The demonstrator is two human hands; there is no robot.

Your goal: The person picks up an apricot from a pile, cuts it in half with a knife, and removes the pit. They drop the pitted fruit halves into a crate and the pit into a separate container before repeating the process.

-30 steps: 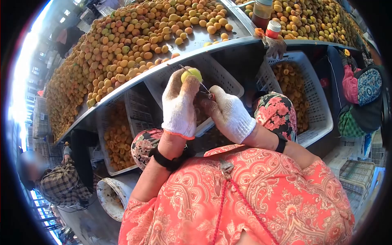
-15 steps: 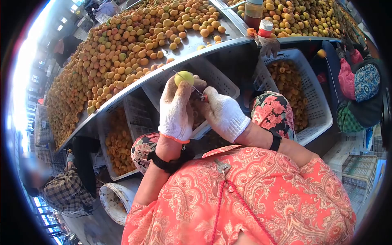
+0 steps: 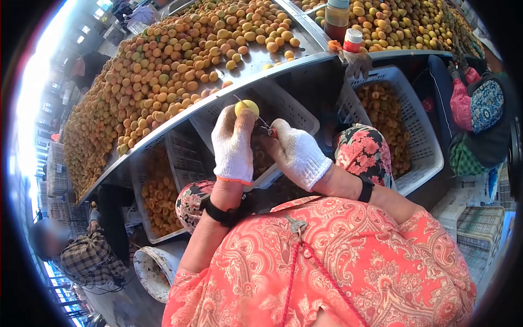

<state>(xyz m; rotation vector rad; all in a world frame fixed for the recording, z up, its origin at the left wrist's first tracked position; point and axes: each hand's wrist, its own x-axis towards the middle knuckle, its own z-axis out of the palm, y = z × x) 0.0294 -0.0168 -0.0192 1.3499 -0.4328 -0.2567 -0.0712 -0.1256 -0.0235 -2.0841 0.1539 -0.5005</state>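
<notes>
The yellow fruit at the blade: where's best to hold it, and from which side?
Probably pinch the yellow fruit by its rounded lower half, from below as the left hand does; the knife in the right hand crosses from the right, so keep that side clear.

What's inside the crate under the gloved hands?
Orange fruit pieces show between the left hand, holding a yellow fruit, and right hand, holding a knife; they cover the rest.

Bright daylight, strongest from left; blown-out glare along left edge. Fruit pile (image 3: 163, 71) on table (image 3: 305, 61) evenly lit, crates (image 3: 158, 191) under table's front edge in shade. White glove on left hand (image 3: 233, 144) bright, weave visible. Fisheye bending, black vignette corners, periphery soft.
</notes>
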